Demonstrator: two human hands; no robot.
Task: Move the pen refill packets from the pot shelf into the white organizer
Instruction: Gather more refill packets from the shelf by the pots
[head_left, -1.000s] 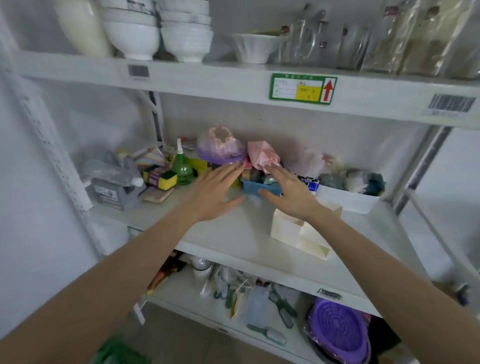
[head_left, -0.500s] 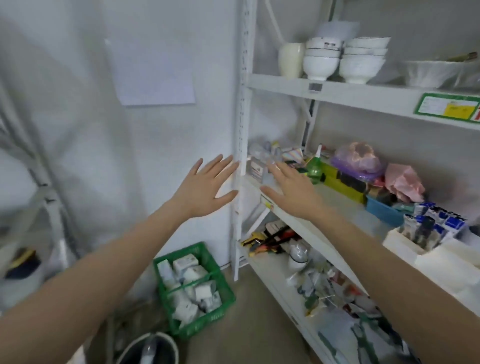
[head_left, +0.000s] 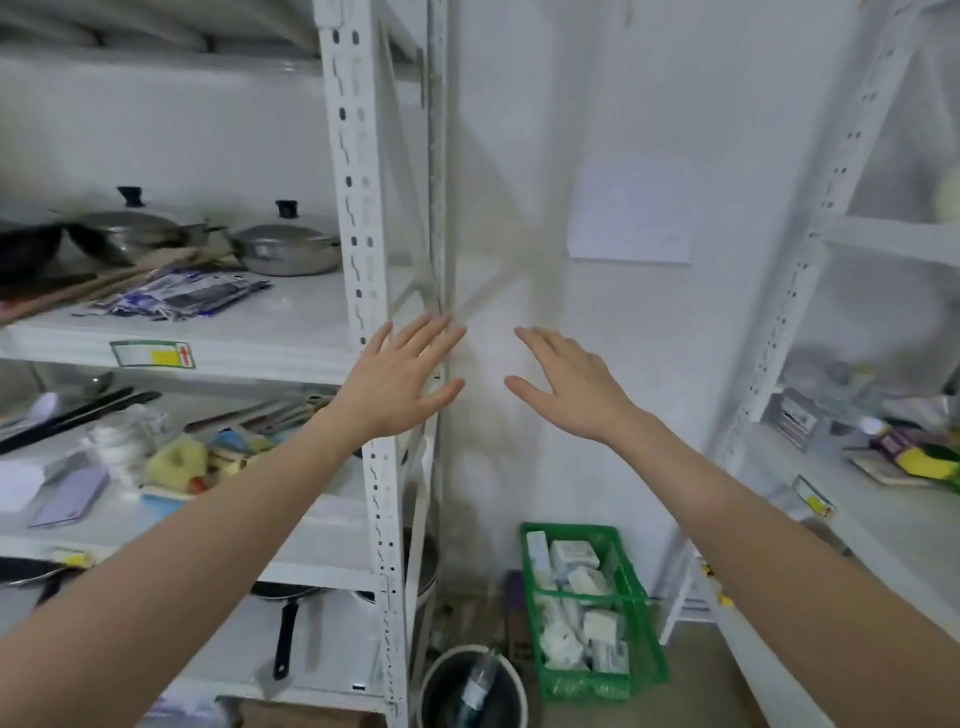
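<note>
While both the left hand (head_left: 397, 382) and the right hand (head_left: 569, 387) hover empty with fingers spread wide, the pen refill packets (head_left: 179, 297) lie on the pot shelf (head_left: 291, 332) beside the pots (head_left: 283, 249), so the step looks like the approach, calling for a leftward reach.

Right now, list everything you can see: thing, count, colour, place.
pots: two lidded, steel, black knobs, left rack's upper shelf
refill packets: a pile, white and blue, same shelf, in front of the pots
label: one, green-edged, that shelf's front edge
sponge: one, yellow, left rack's middle shelf, among blurred clutter
frying pan: one, black, left rack's low shelf
crate: one, green, holds white boxes, floor by the wall
bucket: one, dark, white rim, floor
paper: one, white, on the wall
right rack: white, blurred clutter
left hand: open, empty
right hand: open, empty
</note>
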